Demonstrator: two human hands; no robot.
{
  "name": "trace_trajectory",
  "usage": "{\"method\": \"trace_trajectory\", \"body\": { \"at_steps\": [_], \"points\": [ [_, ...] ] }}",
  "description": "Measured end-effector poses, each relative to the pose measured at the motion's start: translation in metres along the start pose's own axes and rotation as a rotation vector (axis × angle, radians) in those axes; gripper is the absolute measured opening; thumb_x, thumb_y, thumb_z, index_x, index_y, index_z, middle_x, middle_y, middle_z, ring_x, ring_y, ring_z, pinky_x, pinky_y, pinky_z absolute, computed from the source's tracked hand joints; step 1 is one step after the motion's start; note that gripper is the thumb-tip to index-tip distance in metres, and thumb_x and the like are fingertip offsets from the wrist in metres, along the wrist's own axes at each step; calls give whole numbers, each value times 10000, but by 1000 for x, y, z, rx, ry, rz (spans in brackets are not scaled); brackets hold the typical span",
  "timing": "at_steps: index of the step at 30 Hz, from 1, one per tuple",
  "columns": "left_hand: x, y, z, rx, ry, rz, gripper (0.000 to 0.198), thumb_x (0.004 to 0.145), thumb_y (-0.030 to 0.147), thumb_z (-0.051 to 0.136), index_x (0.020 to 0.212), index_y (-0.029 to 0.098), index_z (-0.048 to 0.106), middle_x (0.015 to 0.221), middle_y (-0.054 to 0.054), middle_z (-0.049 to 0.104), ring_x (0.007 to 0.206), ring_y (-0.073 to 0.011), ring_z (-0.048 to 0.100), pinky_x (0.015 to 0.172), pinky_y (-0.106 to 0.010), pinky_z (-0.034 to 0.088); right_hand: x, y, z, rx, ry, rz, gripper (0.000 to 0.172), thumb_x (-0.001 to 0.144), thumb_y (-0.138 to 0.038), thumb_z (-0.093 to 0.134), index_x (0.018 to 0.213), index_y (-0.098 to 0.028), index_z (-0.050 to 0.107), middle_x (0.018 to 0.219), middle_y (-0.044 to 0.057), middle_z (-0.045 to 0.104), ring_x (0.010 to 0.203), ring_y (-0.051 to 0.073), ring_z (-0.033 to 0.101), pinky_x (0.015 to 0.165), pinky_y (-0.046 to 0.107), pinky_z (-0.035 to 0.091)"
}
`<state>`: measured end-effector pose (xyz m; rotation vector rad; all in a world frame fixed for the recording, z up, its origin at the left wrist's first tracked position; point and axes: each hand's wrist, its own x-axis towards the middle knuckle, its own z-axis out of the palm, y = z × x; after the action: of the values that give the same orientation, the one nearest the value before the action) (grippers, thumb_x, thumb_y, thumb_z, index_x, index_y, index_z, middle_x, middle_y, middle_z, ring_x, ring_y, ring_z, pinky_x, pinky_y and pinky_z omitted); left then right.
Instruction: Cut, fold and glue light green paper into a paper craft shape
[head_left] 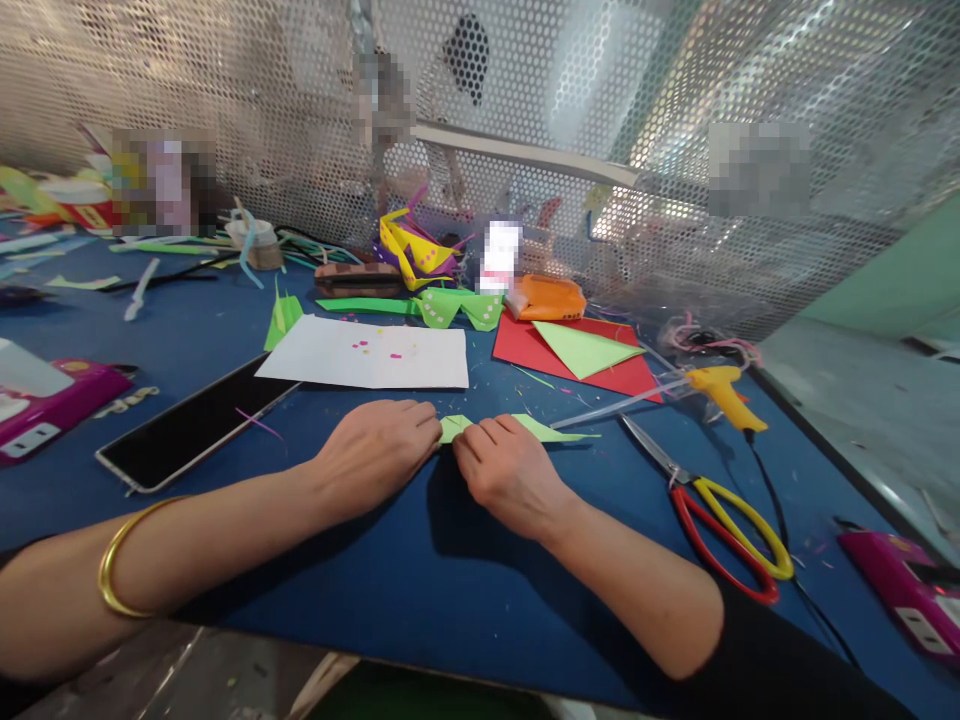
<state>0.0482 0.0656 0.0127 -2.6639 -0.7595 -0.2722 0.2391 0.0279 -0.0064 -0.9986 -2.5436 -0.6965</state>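
Observation:
Both hands are close together over the middle of the blue table. My left hand (386, 450) has its fingers closed on the left end of a light green folded paper (540, 428). Bent fingers of my right hand (510, 470) press on the same paper, a little right of its middle. A thin point of the paper sticks out to the right. Most of its left part is hidden under the fingers. Just beyond lies a white folded sheet (427, 360) with small pink and yellow bits on it. A green paper pair of glasses (459, 308) rests behind that sheet.
Open scissors (679, 475) and a yellow glue gun (724, 392) lie to the right. A phone (195, 425) is at left, partly under the white sheet. Red paper (517, 345) carries a green triangle (589, 350). A magenta power strip (896, 580) stands at the right edge.

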Motion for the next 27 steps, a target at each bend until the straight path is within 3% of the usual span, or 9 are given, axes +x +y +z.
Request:
{"method": "trace_trajectory", "body": {
  "at_steps": [5, 10, 16, 21, 27],
  "points": [
    [0, 1, 5, 18, 12, 83, 186, 861, 55, 451, 755, 152, 569, 721, -64, 591, 632, -222, 548, 558, -343, 401, 0, 3, -1, -3, 10, 46, 242, 925, -72, 426, 759, -154, 582, 707, 34, 550, 635, 177, 430, 653, 341, 255],
    [-1, 2, 3, 25, 66, 144, 187, 867, 37, 443, 807, 125, 597, 764, -86, 617, 681, -220, 564, 607, -336, 423, 1, 6, 0, 15, 20, 54, 242, 925, -74, 430, 766, -158, 591, 714, 34, 560, 642, 174, 427, 677, 343, 265],
    [8, 0, -18, -56, 51, 52, 194, 884, 67, 452, 878, 141, 632, 841, -85, 656, 758, -220, 588, 668, -344, 425, 2, 14, -7, -29, 113, 43, 283, 925, -65, 416, 732, -162, 598, 670, 33, 552, 629, 173, 398, 683, 342, 259],
    [26, -4, -31, -29, -2, -1, 166, 880, 104, 480, 797, 167, 610, 763, -55, 621, 704, -216, 559, 653, -350, 402, 4, 26, -20, -107, 151, 88, 274, 920, -75, 437, 725, -167, 606, 672, 27, 559, 623, 174, 399, 686, 337, 273],
    [67, -3, -34, -125, 130, -66, 150, 888, 117, 464, 818, 155, 592, 783, -48, 611, 705, -189, 548, 609, -310, 383, -2, 56, -42, -161, 145, 203, 292, 941, -76, 396, 800, -162, 637, 719, 36, 596, 671, 175, 443, 764, 348, 287]
  ]
}}
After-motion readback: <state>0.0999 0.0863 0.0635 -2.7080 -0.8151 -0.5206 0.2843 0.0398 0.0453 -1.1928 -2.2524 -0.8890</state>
